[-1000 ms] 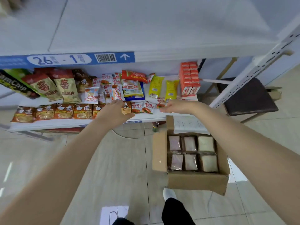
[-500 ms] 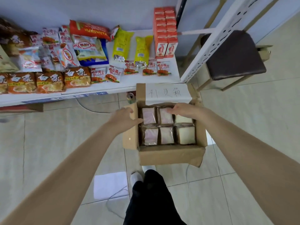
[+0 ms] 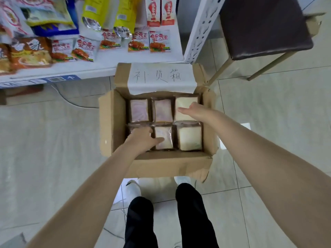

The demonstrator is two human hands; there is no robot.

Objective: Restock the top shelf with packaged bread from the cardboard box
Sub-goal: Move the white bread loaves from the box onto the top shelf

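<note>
Head view: cardboard box (image 3: pixel 157 164) sits open on the floor (image 3: pixel 53 140), just near of a snack shelf (image 3: pixel 100 69), flaps up, with a handwritten paper label (image 3: pixel 161 77) on the far flap. Six bread packs (image 3: pixel 163 110) are inside, two rows of three, all still in the box.

Left hand (image 3: pixel 141 138) lies on the near-left pack (image 3: pixel 136 125) with its thumb across onto the near-middle pack (image 3: pixel 165 135). Fingertips are hidden, so I cannot tell if the grip has closed.

Right hand (image 3: pixel 193 110) is over the far-right pack (image 3: pixel 186 102), fingers straight and pointing left, grip apart, holding nothing.

Dark chair (image 3: pixel 265 27) stands far right. The person's black trouser legs (image 3: pixel 193 212) are near of the box.
</note>
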